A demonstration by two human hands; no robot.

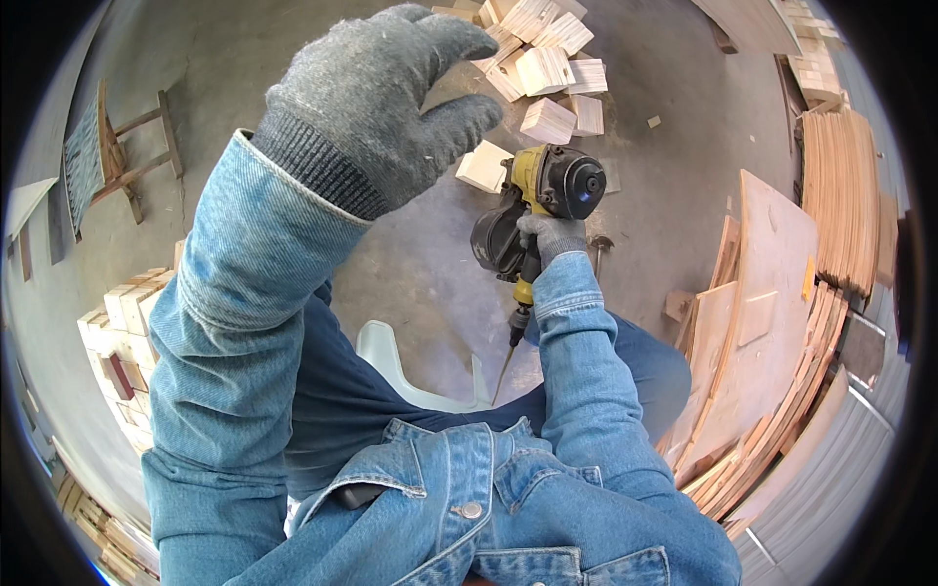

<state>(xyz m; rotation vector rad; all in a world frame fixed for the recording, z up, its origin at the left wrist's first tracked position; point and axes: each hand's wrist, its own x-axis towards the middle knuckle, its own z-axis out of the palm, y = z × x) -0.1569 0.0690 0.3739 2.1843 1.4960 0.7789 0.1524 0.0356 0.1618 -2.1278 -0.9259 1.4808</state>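
1. Clearly, the right hand (554, 234), in a grey knit glove, is wrapped firmly around the grip of a yellow-and-black pneumatic coil nailer (572, 183).
2. The nailer is held off the concrete floor (645, 166), in front of the body, its rounded black cap facing up and its dark drum magazine (496, 241) on the left side.
3. From the handle's lower end, a yellow-and-black coupling (523, 291) leads into a thin air hose (505, 371) that runs down toward the lap.
4. The left hand (376, 107), also gloved, is raised higher in the view; its thumb and fingers are parted in a loose curve, with nothing visible between them.
5. Beyond the nailer, pale wooden blocks (544, 70) lie in a jumbled heap, and 1 block (484, 166) appears just beside the tool's left edge.
6. Between the knees shows a curved white plastic edge (379, 354).
7. At left stands a neat block stack (122, 337); at right, a plywood sheet (767, 283) leans near stacked thin boards (838, 195).
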